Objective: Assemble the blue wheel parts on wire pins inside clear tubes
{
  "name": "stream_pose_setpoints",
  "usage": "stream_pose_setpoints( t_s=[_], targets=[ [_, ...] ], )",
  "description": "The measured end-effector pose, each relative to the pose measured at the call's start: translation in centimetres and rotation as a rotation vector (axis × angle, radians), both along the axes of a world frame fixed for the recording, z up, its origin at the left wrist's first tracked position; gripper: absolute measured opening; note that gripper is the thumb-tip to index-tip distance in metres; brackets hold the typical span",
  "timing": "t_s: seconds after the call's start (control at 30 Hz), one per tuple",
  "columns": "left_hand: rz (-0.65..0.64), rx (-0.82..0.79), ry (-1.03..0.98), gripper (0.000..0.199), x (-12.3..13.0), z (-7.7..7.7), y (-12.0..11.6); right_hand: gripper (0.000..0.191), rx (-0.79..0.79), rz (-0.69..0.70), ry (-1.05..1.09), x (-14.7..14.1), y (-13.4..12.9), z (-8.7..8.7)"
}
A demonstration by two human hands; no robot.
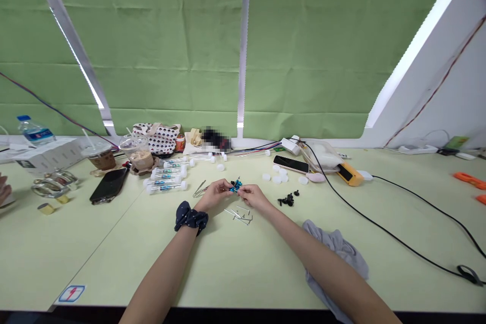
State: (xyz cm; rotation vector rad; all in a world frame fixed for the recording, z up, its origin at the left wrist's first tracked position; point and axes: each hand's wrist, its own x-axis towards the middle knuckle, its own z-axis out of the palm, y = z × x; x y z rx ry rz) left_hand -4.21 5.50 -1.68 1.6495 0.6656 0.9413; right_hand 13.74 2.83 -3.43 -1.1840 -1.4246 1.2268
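A small shiny blue part with dark bits (pixel 236 185) is held between my two hands, just above the table. My left hand (pixel 215 195), with a dark dotted scrunchie (pixel 191 216) at its wrist, pinches it from the left. From the other side my right hand (pixel 255 197) grips it with closed fingertips. Its exact kind is too small to make out. Below the hands lie several L-shaped hex keys (pixel 239 215). Tweezers (pixel 199 190) rest beside my left hand. Small black knob-like pieces (pixel 287 200) are grouped to the right of my right hand.
Clear tubes with white caps (pixel 167 186) lie at left, loose white caps (pixel 277 179) at right. Two drink cups (pixel 140 154) and phones (pixel 109 186) stand or lie around. A black cable (pixel 360 217) crosses the right side; grey cloth (pixel 337 248) lies under my right forearm. Another person's hand (pixel 4 190) shows far left.
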Motion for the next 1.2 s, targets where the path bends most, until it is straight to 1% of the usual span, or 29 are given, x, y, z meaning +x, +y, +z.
stream_pose_setpoints(
  t_s=[0.07,0.13,0.2,0.3,0.33,0.4,0.5,0.6,0.67,0.8,1.0,1.1,1.2],
  targets=[
    [-0.01,0.003,0.001,0.025,0.0,0.0,0.0,0.03,-0.056,0.028,0.031,0.0,-0.1,0.1],
    [0.0,-0.004,0.007,0.026,0.1,0.0,0.0,0.029,-0.055,0.023,0.009,-0.1,-0.2,0.3],
    [0.023,-0.028,0.01,0.027,0.0,-0.1,0.1,0.026,0.053,-0.029,-0.079,-0.2,-0.3,0.3],
    [0.059,-0.079,-0.019,0.028,-0.4,0.0,0.3,0.022,0.294,-0.125,-0.283,-0.1,-0.5,0.2],
    [0.07,-0.094,-0.04,0.029,-0.5,0.1,0.4,0.02,0.345,-0.143,-0.346,-0.1,-0.5,0.1],
    [0.093,-0.127,-0.098,0.03,-0.9,0.1,0.6,0.016,0.385,-0.157,-0.446,0.2,-0.5,0.0],
    [0.1,-0.217,-0.207,0.031,-1.1,0.2,0.8,0.01,0.352,-0.136,-0.554,0.6,-0.5,-0.1],
    [0.065,-0.321,-0.298,0.031,-1.1,0.2,0.9,0.007,0.301,-0.095,-0.637,0.7,-0.6,0.0],
    [0.052,-0.358,-0.326,0.033,-1.1,0.3,0.8,0.006,0.289,-0.068,-0.678,0.7,-0.7,0.2],
    [0.027,-0.378,-0.341,0.036,-1.3,0.6,0.7,0.006,0.276,-0.051,-0.716,0.5,-0.9,0.4],
    [0.032,-0.386,-0.4,0.032,-1.6,0.6,1.0,0.003,0.279,-0.039,-0.719,0.5,-0.8,0.3],
    [0.033,-0.387,-0.458,0.029,-2.3,0.9,1.4,0.003,0.277,-0.032,-0.713,0.6,-0.8,0.2],
    [0.058,-0.393,-0.542,0.027,-3.5,1.5,1.6,0.003,0.274,-0.019,-0.704,0.7,-0.9,0.2]
  ],
)
